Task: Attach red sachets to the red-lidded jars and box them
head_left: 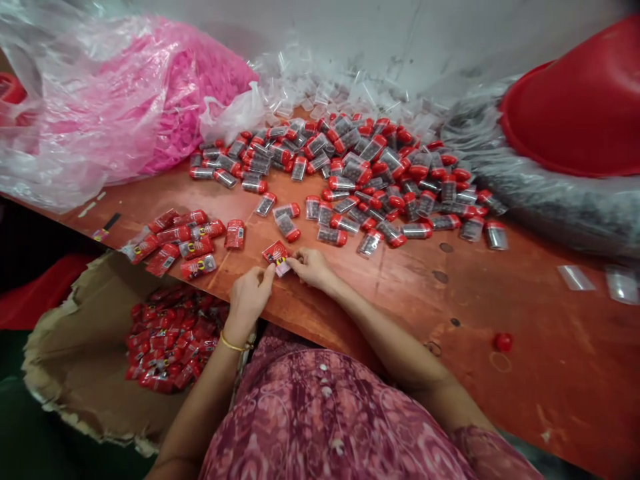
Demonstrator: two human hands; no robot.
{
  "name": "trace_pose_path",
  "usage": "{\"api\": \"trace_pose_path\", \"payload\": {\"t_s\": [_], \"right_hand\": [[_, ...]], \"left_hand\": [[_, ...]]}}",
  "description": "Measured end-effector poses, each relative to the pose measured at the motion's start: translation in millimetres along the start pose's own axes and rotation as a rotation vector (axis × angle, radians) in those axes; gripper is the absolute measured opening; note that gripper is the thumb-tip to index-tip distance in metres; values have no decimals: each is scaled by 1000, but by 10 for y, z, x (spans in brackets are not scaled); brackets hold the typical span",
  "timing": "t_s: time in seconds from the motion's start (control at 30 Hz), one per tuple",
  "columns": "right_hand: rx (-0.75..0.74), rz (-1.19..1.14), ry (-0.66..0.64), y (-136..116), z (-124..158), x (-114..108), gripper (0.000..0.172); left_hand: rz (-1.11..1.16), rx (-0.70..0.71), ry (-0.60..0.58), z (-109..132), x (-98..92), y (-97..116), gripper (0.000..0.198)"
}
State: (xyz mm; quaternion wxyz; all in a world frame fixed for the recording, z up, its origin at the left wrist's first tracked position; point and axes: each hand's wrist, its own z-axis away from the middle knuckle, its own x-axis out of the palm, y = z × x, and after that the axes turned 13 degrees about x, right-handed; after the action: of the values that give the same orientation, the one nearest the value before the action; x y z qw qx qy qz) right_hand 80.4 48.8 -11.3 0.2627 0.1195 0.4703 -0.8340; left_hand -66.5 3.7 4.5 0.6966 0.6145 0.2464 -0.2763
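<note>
Between my two hands, just above the table, is a small red printed wrapper (276,253) with yellow and pink at its lower end. My left hand (251,293) pinches its lower edge between thumb and finger. On the other side, the fingers of my right hand (311,267) close on its lower right corner. Whether anything is inside the wrapper cannot be seen. Nearby lies a red wrapped container (235,235), and further left a small group of wrapped containers (193,233). Beyond my hands, clear containers with red caps (287,227) lie loose in front of a large pile (350,153).
A torn-edged cardboard box (90,373) below the table edge holds many red wrapped pieces (170,340). At the back sit a plastic bag of pink pieces (165,100) and clear empty tubes (340,90). A red basin (575,107) rests on a bulky bag (555,193) at right. A red cap (503,342) lies right.
</note>
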Motion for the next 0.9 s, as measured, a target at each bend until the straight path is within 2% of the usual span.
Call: {"api": "trace_pose_path", "payload": {"t_s": [0.07,0.13,0.2,0.27,0.37,0.57,0.63,0.73,0.77,0.9], "right_hand": [[14,34,-31,-23,-9,-14,17],[37,-1,-64,-28,2,-30,16],[62,-89,-80,-12,25,-51,15],[85,-193,-82,18,53,-75,15],[102,-308,-100,65,91,-107,15],[65,-358,-84,104,117,-103,11],[62,-350,-67,109,113,-89,9],[58,-330,-59,122,100,-69,10],[56,-322,-59,128,94,-63,10],[37,-275,-59,158,64,-47,11]], "left_hand": [[-240,119,153,-23,-90,3,33],[-333,304,228,-86,-115,21,30],[-360,484,203,-170,-84,27,36],[-366,546,133,-245,-27,10,40],[-362,513,84,-302,54,-44,32],[-292,426,132,-309,103,-89,23],[-277,382,139,-299,108,-62,29],[-289,334,138,-274,122,-5,48],[-289,326,133,-268,125,11,48],[-260,317,98,-268,123,28,29]]}}
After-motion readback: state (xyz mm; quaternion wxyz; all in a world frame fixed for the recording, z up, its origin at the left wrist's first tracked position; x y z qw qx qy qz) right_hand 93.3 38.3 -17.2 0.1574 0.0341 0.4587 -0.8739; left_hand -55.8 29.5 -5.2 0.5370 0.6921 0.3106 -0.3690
